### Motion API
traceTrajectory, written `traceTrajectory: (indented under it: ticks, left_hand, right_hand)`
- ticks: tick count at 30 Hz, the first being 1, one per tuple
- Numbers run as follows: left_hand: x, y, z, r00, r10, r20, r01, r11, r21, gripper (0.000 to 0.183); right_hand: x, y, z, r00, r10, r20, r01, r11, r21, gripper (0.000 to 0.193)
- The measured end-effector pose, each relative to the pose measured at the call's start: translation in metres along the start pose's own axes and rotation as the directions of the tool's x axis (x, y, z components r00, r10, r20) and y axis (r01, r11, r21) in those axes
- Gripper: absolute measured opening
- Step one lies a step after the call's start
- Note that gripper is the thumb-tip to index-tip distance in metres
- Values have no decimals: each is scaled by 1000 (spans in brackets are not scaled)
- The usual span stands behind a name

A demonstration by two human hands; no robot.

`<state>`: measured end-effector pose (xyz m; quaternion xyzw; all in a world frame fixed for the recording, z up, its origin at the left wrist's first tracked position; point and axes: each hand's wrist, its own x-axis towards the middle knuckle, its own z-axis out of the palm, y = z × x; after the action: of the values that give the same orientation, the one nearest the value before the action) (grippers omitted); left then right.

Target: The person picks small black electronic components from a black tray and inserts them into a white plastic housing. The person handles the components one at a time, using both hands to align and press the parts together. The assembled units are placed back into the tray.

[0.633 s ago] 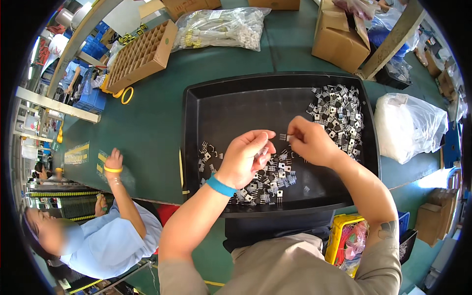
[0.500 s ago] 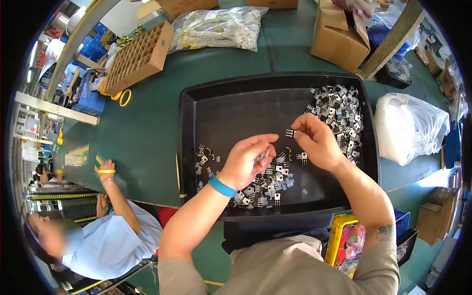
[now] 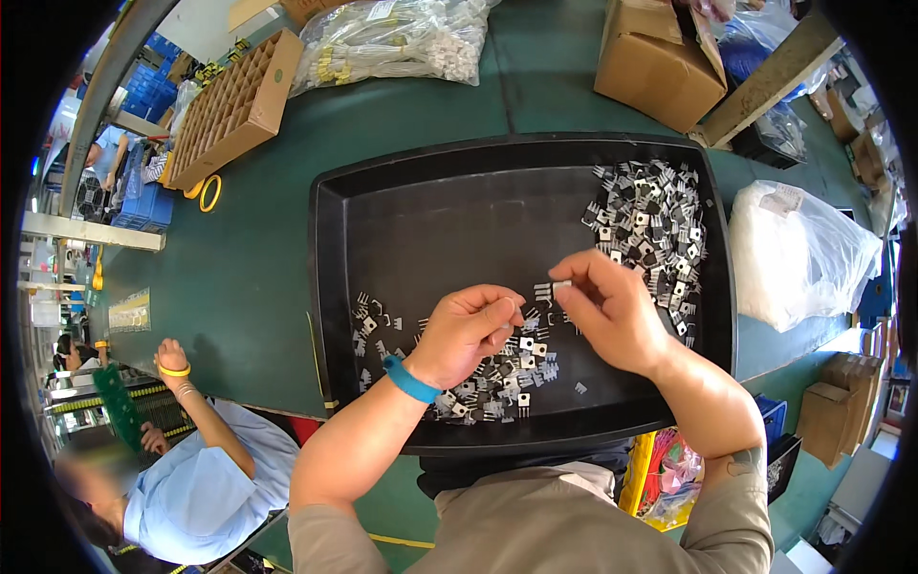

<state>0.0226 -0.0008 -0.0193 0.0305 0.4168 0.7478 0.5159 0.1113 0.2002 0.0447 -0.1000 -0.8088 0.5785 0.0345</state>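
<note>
A large black tray (image 3: 430,153) lies before me on the bench. My right hand (image 3: 612,311) pinches a small three-legged transistor (image 3: 560,288) between thumb and forefinger, its legs pointing left. Beside it, my left hand (image 3: 469,335), with a blue band at the wrist, is closed with its thumb against the curled fingers. Small transistors sit in it, mostly hidden by the fingers. Under and around the left hand spreads a loose group of transistors (image 3: 524,362). A denser heap of transistors (image 3: 660,225) fills the tray's right side, beyond my right hand.
A clear bag of white material (image 3: 798,253) stands right of the tray. Behind are a cardboard box (image 3: 660,67), a bag of connector leads (image 3: 397,43) and a divided carton (image 3: 234,115). Yellow tape rolls (image 3: 210,193) lie left. A co-worker in light blue (image 3: 210,478) sits at the left.
My right hand has come slightly down, still pinching the transistor. My left hand's fingers have curled further closed over its contents. The co-worker now has a green board near one hand. The view has shifted a little.
</note>
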Motion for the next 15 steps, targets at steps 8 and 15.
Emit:
traceTrajectory:
  ticks: [8, 15]
  left_hand:
    - [-2, 7, 7, 999, -39, -12, 39, 999, 11, 20]
    - [-1, 6, 6, 999, -35, 31, 34, 999, 38, 20]
  right_hand:
    - [0, 4, 8, 943, -290, 164, 316, 935, -160, 19]
    - [-4, 6, 13, 967, -249, -45, 241, 960, -139, 13]
